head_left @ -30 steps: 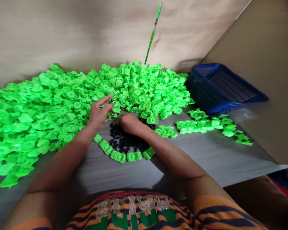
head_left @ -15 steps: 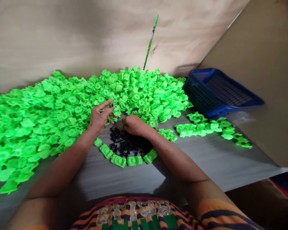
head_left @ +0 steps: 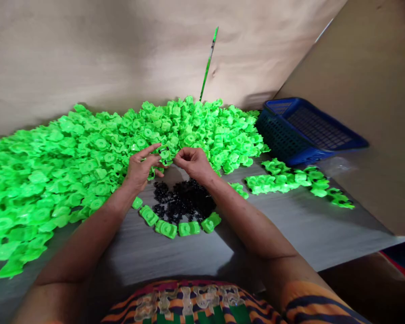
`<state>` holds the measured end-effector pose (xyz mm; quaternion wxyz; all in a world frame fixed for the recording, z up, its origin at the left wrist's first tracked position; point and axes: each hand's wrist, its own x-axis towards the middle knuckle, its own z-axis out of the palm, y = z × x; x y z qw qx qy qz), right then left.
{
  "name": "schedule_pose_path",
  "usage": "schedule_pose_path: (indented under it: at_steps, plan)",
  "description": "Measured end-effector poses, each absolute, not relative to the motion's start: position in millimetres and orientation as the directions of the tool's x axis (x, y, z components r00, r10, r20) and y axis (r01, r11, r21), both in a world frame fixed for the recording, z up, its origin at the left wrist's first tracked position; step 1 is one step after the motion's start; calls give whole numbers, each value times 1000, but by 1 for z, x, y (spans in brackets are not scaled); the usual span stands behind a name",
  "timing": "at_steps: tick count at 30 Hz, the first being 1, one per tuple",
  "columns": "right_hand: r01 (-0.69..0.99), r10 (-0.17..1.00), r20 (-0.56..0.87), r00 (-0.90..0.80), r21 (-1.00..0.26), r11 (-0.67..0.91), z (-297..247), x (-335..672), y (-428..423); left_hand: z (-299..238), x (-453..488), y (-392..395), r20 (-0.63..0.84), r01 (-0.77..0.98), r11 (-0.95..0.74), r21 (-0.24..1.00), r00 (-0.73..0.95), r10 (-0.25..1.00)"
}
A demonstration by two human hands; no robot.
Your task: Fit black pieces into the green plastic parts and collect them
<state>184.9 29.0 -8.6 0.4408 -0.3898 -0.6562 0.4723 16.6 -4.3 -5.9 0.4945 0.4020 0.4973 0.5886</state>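
Note:
My left hand (head_left: pixel 142 168) holds a green plastic toy car body (head_left: pixel 164 154) between thumb and fingers, its underside turned toward me. A black axle with wheels lies across one end of it. My right hand (head_left: pixel 193 163) is closed in a pinch on a second black wheel axle (head_left: pixel 168 161), held against the car body's near end. Below both hands a heap of black wheel axles (head_left: pixel 184 200) lies on the table. Several green car bodies (head_left: pixel 166 228) sit in a curved row along the heap's near side.
A large pile of green car bodies (head_left: pixel 87 157) spreads over the table's left and back. More green pieces (head_left: pixel 273 183) form rows at right. A blue plastic basket (head_left: pixel 290 135) stands at the back right. A thin green strip (head_left: pixel 207 67) rises against the wooden wall.
My right hand has come up from the black heap to the car body, bringing a wheel axle against it. The left hand stays almost in place, still holding the car body.

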Motion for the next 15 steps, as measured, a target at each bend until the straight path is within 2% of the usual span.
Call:
schedule_pose_path:
  at_steps: [7,15]
  plan:
    - [182,921,266,-284,-928,324,-10,180,25,-6,17,-6,-3,-201,-26,979,-144,990]
    - [216,926,286,-247,-915,341,-8,178,22,-9,15,-4,41,-208,-63,976,-109,993]
